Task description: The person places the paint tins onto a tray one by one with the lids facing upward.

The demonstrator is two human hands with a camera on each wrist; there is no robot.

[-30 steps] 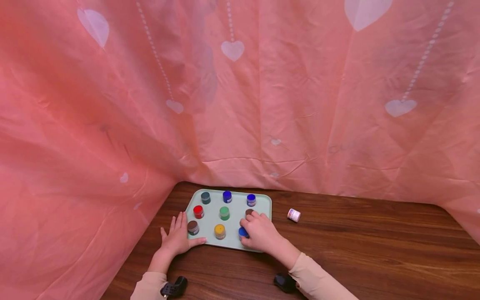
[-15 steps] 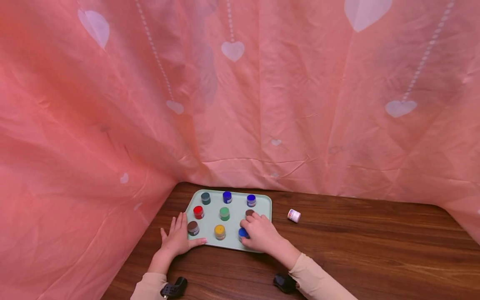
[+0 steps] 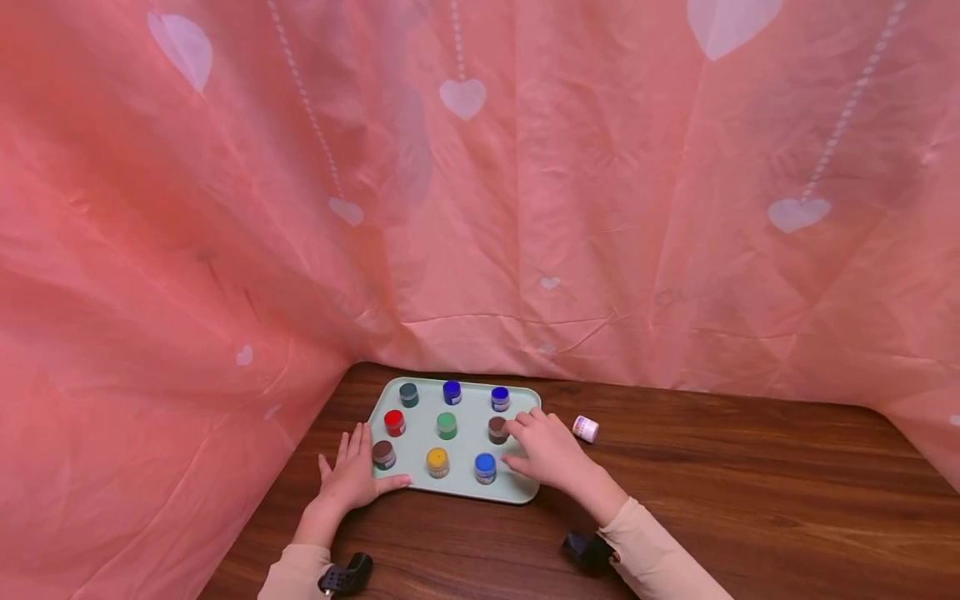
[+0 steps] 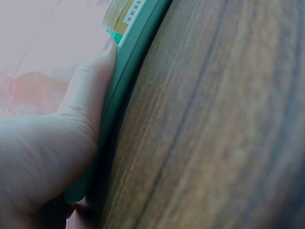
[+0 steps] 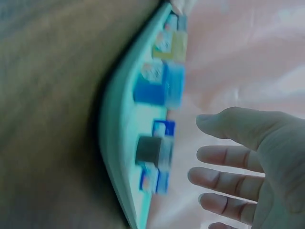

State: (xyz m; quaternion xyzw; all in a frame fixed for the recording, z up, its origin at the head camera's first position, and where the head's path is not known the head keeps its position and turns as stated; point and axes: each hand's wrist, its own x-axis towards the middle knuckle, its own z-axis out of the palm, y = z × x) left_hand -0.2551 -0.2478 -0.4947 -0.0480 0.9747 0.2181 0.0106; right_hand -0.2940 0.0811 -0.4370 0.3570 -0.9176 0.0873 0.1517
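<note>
A pale green tray [image 3: 465,489] carries small paint jars in three rows. My left hand [image 3: 352,482] rests at the tray's near left corner, fingers spread along the left side and thumb on the front rim, beside a brown jar [image 3: 383,454]. Over the tray's right side hovers my right hand [image 3: 551,450], its fingers apart and holding nothing. Nearest to it stand a bright blue jar [image 3: 485,468] and a dark brown jar [image 3: 498,430]. The right wrist view shows a gap between those fingers [image 5: 224,155] and the jars. A yellow jar [image 3: 438,462] sits at the front middle.
Right of the tray a white-pink jar [image 3: 586,429] lies on its side on the dark wooden table [image 3: 720,492]. A pink curtain [image 3: 592,208] with hearts hangs behind and to the left. Farther back on the tray are a red jar [image 3: 394,423] and a green jar [image 3: 447,426].
My right hand has let go of the bright blue jar and lifted away to the right, uncovering it and the dark brown jar. The left hand keeps its place on the tray.
</note>
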